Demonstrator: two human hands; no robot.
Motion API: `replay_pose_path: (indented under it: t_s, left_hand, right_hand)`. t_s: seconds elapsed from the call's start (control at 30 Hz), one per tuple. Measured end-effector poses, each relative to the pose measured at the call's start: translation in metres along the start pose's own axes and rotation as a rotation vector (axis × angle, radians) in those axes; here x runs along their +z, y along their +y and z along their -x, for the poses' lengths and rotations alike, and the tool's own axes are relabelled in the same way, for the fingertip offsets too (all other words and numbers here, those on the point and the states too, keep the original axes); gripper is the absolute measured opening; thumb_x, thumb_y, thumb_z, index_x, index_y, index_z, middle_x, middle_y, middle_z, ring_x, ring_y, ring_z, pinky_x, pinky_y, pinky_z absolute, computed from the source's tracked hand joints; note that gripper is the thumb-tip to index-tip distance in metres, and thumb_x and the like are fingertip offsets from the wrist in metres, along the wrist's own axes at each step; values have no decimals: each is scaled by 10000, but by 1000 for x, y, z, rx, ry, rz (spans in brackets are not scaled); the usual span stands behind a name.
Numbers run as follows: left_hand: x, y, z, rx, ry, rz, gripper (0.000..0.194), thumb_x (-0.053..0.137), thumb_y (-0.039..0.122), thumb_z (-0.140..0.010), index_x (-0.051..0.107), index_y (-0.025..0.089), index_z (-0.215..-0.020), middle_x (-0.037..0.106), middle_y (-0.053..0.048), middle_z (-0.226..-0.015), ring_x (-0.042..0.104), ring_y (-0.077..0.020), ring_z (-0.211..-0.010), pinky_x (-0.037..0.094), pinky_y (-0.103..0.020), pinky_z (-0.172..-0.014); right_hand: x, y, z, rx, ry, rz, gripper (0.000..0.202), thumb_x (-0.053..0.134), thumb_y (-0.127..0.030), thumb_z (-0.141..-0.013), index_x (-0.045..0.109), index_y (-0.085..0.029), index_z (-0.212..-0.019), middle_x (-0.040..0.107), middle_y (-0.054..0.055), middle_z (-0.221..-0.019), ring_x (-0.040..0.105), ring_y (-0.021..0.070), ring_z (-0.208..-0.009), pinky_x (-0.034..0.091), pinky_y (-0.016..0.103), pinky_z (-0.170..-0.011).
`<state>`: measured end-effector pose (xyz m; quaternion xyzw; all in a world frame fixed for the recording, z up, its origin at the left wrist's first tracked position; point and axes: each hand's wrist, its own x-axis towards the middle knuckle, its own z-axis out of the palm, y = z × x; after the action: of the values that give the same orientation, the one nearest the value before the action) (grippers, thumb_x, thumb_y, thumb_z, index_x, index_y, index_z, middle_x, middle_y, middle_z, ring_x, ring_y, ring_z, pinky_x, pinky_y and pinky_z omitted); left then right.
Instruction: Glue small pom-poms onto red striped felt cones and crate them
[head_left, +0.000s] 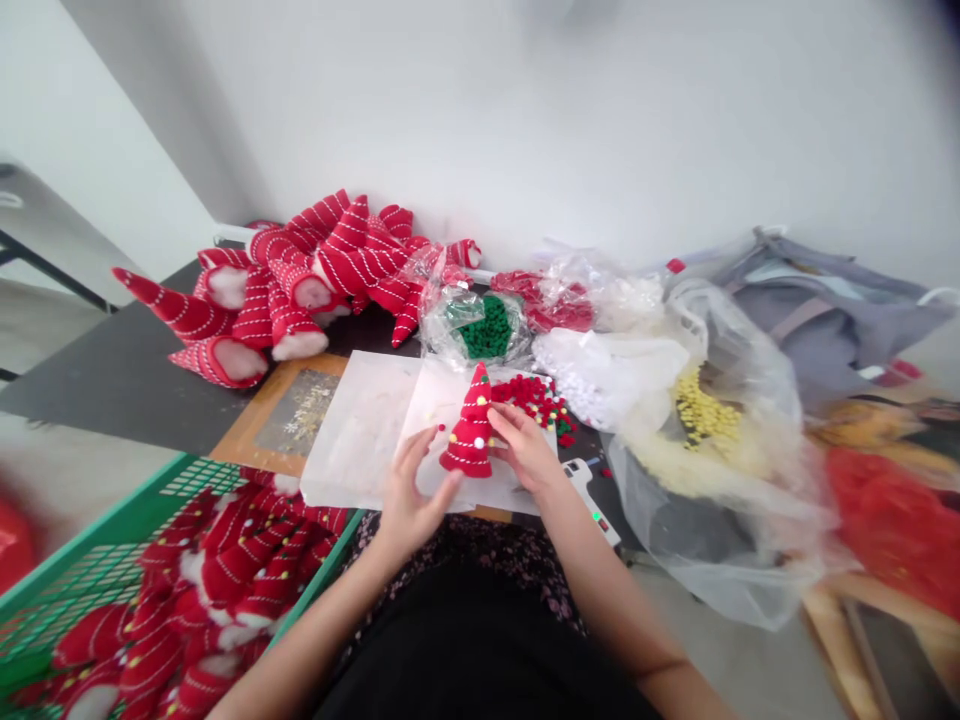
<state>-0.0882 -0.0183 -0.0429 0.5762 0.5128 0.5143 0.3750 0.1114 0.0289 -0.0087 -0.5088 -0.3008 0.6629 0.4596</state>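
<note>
My right hand [525, 448] pinches the side of a small red cone-shaped stuffed Christmas tree [471, 440] with white stitched lines and small coloured pompoms on it. My left hand [415, 495] is open beside it, fingers and thumb apart, the thumb close to the tree's base. By the left fingertips is a tiny red pompom [442, 428]; whether a finger touches it I cannot tell. Under both hands lies white paper [367, 430]. Loose red pompoms [525, 395], with a few green ones, lie just beyond my right hand. A white glue gun [592, 503] rests right of my right wrist.
Undecorated red stuffed cones [322, 265] are heaped at the back left. A green crate [82, 560] of decorated ones stands lower left. Bags of green pompoms [486, 325], white pompoms [574, 375] and yellow pompoms [703, 410] line the table, with a grey bag [810, 310] at right.
</note>
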Motion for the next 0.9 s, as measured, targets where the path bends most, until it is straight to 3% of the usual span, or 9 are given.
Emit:
replay_pose_path:
  t_s: [0.07,0.17,0.33,0.5,0.6,0.67,0.8,0.87,0.9]
  left_hand:
    - [9,-5,21,117,2,-151,699,814,497,-873,626,232,-1492,669,-187,-1457,651,-370,-1349,570,-541,-1118]
    - [25,-12,33,218,-3,-277,858,843,462,-850,493,236,-1601,625,-200,-1511,611,-380,-1411,542,-560,-1168]
    - [41,-19,32,284,-4,-319,671,706,307,-938,503,265,-1576,659,-194,-1461,651,-345,-1369,566,-522,-1154]
    - [29,-20,46,260,131,-314,598,686,310,-927,513,232,-1495,710,-191,-1371,696,-336,-1291,585,-530,-1109]
    - [-3,-24,60,159,345,-334,504,715,348,-914,549,248,-1379,733,-162,-1272,715,-322,-1217,571,-527,-1096]
    - [-40,-30,72,131,567,-398,459,740,366,-890,559,255,-1297,729,-133,-1193,719,-311,-1158,568,-526,-1072]
    - [-133,-48,104,108,992,-595,640,838,445,-740,493,251,-1242,667,-101,-1143,707,-319,-1117,571,-550,-1034]
    - [-173,-60,123,76,1083,-618,751,850,461,-689,428,246,-1272,645,-104,-1162,711,-329,-1116,589,-558,-1001]
    - [-187,-66,133,-5,1070,-634,754,836,455,-700,413,248,-1289,643,-107,-1178,706,-336,-1146,580,-570,-1020]
  right_hand:
    - [0,3,2,-2,-19,3,592,956,-641,-595,765,-263,-1009,816,26,-988,735,232,-881,573,324,-698]
    - [1,8,3,3,-22,-1,621,961,-627,-598,740,-265,-1052,807,19,-977,734,236,-865,574,331,-692]
    - [-4,11,8,-8,-24,-3,608,982,-609,-591,715,-267,-1017,807,19,-946,742,265,-846,576,352,-674]
    - [5,9,21,-17,-130,-23,542,950,-590,-703,727,-305,-1107,823,26,-1104,766,286,-983,634,428,-809]
    - [27,15,28,10,-331,27,537,899,-573,-800,731,-322,-1244,778,69,-1312,728,315,-1199,625,507,-965]
    - [41,22,30,33,-424,81,583,891,-580,-810,726,-315,-1302,751,103,-1370,694,335,-1287,604,533,-1023]
    - [49,31,29,-27,-405,169,642,902,-614,-789,718,-306,-1322,746,130,-1361,701,335,-1277,602,507,-1030]
    - [41,31,27,-34,-405,209,602,885,-623,-809,730,-295,-1290,749,131,-1348,718,325,-1241,610,486,-1012]
    - [35,30,27,-38,-395,232,577,871,-633,-821,737,-290,-1266,756,130,-1329,726,322,-1219,616,478,-996]
